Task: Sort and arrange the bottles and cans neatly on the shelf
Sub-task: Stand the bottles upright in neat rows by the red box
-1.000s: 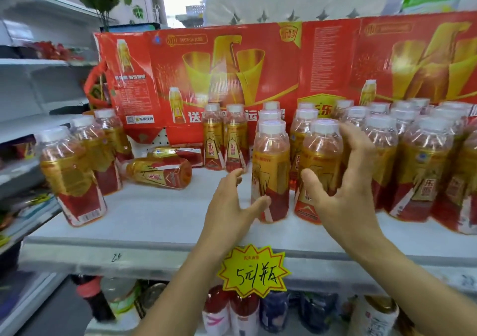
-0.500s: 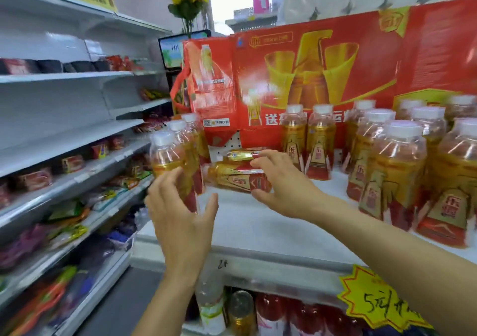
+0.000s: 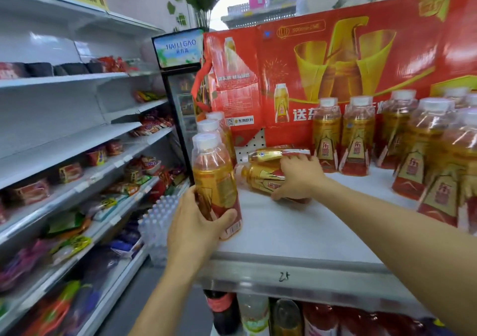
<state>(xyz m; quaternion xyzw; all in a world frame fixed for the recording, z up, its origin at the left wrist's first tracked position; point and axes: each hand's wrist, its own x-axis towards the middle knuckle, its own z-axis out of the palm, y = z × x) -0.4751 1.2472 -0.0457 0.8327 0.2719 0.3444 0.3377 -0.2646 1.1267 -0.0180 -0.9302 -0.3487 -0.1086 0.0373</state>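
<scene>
On the white shelf (image 3: 296, 235) stand several gold-and-red drink bottles with white caps. My left hand (image 3: 193, 229) grips the lower half of an upright bottle (image 3: 214, 180) at the shelf's left front corner. My right hand (image 3: 296, 178) curls over a bottle lying on its side (image 3: 258, 175). A second fallen bottle (image 3: 276, 153) lies just behind it. Two more upright bottles (image 3: 211, 126) stand behind the one I hold. Rows of upright bottles (image 3: 418, 149) fill the right side.
A red cardboard display (image 3: 335, 72) backs the shelf. A small drinks fridge (image 3: 180, 82) stands at its left. Snack shelves (image 3: 77, 175) run along the left aisle, with a pack of water bottles (image 3: 160, 219) on the floor. More bottles (image 3: 255, 315) sit on the lower shelf.
The view has swung left. My left hand has closed round the upright corner bottle. My right hand has come down onto the lying bottle.
</scene>
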